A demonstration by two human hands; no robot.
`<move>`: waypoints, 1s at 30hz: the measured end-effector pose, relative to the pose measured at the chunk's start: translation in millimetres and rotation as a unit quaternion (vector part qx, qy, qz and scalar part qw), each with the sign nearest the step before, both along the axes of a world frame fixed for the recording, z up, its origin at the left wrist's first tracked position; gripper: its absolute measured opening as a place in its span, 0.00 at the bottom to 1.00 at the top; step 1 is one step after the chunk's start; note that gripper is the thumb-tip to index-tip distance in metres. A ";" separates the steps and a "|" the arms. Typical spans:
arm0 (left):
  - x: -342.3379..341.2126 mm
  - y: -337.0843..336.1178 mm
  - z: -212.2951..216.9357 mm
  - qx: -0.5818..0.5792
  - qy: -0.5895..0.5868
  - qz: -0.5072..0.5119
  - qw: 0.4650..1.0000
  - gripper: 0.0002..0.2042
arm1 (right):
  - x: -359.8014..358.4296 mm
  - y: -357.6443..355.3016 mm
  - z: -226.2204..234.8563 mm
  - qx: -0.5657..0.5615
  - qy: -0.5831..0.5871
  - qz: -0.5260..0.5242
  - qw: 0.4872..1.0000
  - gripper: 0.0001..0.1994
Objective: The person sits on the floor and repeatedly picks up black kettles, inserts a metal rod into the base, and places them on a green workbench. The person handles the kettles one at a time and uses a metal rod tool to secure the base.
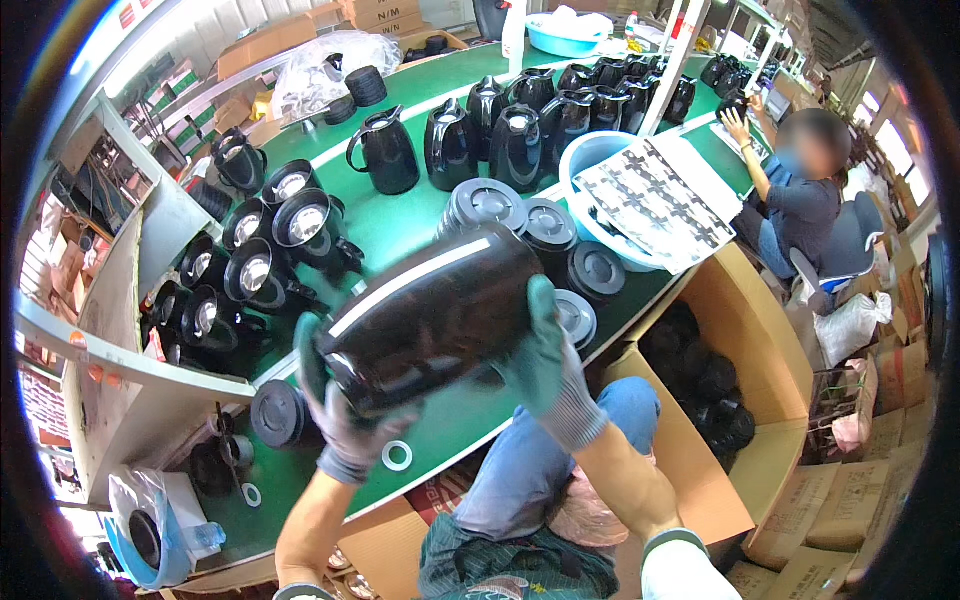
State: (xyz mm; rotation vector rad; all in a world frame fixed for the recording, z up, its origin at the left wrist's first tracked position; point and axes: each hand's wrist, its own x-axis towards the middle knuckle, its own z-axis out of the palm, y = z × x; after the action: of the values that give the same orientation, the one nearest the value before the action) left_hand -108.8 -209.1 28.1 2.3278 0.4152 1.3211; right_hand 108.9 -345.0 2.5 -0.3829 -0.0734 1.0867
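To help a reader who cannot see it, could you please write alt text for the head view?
The wearer's gloved left hand and right hand hold a glossy black vessel sideways above a green table. Beyond it stand black jugs, with round dark pieces nearer; at right, a co-worker sits beyond an open cardboard box.
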 end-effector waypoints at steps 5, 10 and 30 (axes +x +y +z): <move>73.1 101.3 60.1 0.031 0.040 0.091 0.995 0.30 | 2.4 39.6 33.2 -0.138 -0.204 -0.009 0.969 0.34; 171.8 203.9 49.8 0.078 0.271 0.084 0.956 0.28 | -16.9 -26.1 5.0 -0.079 -0.191 0.142 0.968 0.34; 77.4 242.0 -37.6 0.187 0.386 0.295 0.854 0.27 | -89.1 -56.7 -33.4 -0.146 -0.191 0.205 0.949 0.21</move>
State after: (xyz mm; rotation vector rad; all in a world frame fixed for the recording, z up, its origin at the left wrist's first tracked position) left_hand -31.4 32.9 -9.5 3.1741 1.3080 0.6165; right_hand 19.8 -401.7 -30.9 -0.8738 -0.3517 1.4271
